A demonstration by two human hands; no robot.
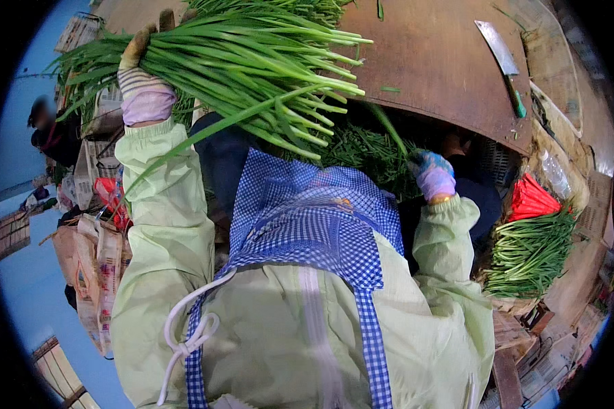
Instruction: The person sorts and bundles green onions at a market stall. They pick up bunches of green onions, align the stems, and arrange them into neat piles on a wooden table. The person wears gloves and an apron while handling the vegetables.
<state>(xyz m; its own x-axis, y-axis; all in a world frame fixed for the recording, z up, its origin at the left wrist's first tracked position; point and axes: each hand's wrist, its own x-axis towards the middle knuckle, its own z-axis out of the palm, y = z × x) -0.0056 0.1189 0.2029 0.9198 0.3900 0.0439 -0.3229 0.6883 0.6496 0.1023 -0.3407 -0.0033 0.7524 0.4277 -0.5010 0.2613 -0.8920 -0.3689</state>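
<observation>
My left hand (142, 64), in a striped knit glove with dark-stained fingers, grips a thick bundle of long flat green leaves, apparently garlic chives (245, 76). The bundle's pale cut stem ends point right, over the near edge of a brown tabletop (419, 66). One long leaf (225, 122) slants across the bundle and hangs down over my left sleeve. Lower and to the right, my right hand (432, 171), in a blue-stained glove, closes on a single green leaf (386, 125) that sticks up and left. Below the bundle lies a heap of loose leaves (363, 153).
A cleaver-like knife (499, 51) with a green handle lies on the table's right side. Beyond it are a clear plastic bottle (555, 174), red bundled material (532, 197) and stacked chives (532, 255). At left are woven sacks (94, 271), plastic crates (94, 158) and another person (56, 133).
</observation>
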